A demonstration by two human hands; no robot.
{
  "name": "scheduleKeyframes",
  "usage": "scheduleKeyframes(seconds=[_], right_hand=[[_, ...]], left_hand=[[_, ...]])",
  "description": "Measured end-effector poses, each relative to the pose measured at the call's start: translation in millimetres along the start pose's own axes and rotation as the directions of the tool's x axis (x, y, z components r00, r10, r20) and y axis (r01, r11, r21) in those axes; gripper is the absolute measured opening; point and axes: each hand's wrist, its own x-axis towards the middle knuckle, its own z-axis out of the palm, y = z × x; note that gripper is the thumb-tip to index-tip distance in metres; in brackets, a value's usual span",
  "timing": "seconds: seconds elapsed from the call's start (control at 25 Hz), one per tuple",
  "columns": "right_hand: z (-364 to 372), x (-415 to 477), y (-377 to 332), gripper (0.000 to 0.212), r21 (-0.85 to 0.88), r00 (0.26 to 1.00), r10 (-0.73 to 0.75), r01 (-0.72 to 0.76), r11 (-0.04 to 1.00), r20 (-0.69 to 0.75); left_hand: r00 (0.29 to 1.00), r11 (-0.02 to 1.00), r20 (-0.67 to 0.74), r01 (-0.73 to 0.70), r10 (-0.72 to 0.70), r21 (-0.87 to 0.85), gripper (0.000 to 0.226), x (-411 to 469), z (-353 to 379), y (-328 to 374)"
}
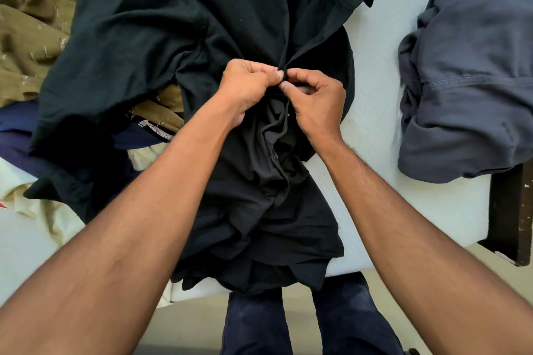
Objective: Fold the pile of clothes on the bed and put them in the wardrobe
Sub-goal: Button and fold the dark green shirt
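Black cloth fills our view: the shirt (pixel 236 37) lies spread on the white bed (pixel 383 46). Our left hand (pixel 248 89) and right hand (pixel 314 104) pinch its front edge at a button. Grey trousers (pixel 467 81) lie crumpled to the right.

The person is wearing dark navy trousers (pixel 253 326) of plain, slightly creased cloth, which are showing at the bottom edge as two separate legs. The left forearm (pixel 161 196) and the right forearm (pixel 383 202) are showing bare along their whole visible length, with fine hair on the right one. The left hand (pixel 245 89) and the right hand (pixel 314 104) are showing short, trimmed nails.
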Motion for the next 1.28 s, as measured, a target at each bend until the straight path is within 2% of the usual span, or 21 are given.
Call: scheduleKeyframes(seconds=[0.12, 0.28, 0.4, 0.6, 0.68, 0.84, 0.96, 1.12, 1.28], right_hand=[[2, -2, -2, 0.013, -0.041, 1.0, 0.02, -0.02, 0.999, -0.004], [5, 2, -10, 0.006, -0.077, 1.0, 0.021, -0.023, 0.997, -0.024], [7, 3, -14, 0.007, -0.062, 1.0, 0.025, -0.025, 0.998, 0.009], [2, -3, -8, 0.015, -0.075, 1.0, 0.024, -0.023, 0.997, 0.005], [1, -2, -6, 0.018, -0.056, 0.999, 0.041, -0.04, 0.998, 0.007], [4, 0, -3, 0.013, 0.055, 0.989, 0.148, -0.148, 0.988, 0.004], [6, -1, -1, 0.014, 0.065, 0.989, 0.151, -0.15, 0.986, 0.001], [9, -4, 2, 0.019, 0.049, 0.986, 0.165, -0.164, 0.985, 0.003], [9, -6, -1, 0.017, 0.067, 0.984, 0.179, -0.179, 0.982, -0.003]], left_hand=[[1.0, 0.997, 0.005, 0.007, -0.008, 0.083, 0.005, -4, 1, 5], [0.983, 0.982, -0.056, -0.167, 0.173, 0.09, 0.005, -13, 4, -4], [0.974, 0.98, -0.111, -0.193, 0.197, 0.041, 0.026, -16, -2, -16], [0.933, 0.922, -0.173, -0.258, 0.315, 0.29, 0.019, -18, 10, -8], [0.929, 0.909, -0.177, -0.256, 0.326, 0.329, 0.018, -15, 12, -6], [0.931, 0.92, -0.175, -0.261, 0.319, 0.291, 0.007, -12, 12, -9], [0.917, 0.911, -0.189, -0.29, 0.353, 0.293, 0.004, -12, 13, -14], [0.901, 0.889, -0.183, -0.321, 0.393, 0.326, 0.007, -9, 15, -18], [0.939, 0.936, -0.152, -0.272, 0.309, 0.221, 0.016, -2, 9, -17]])
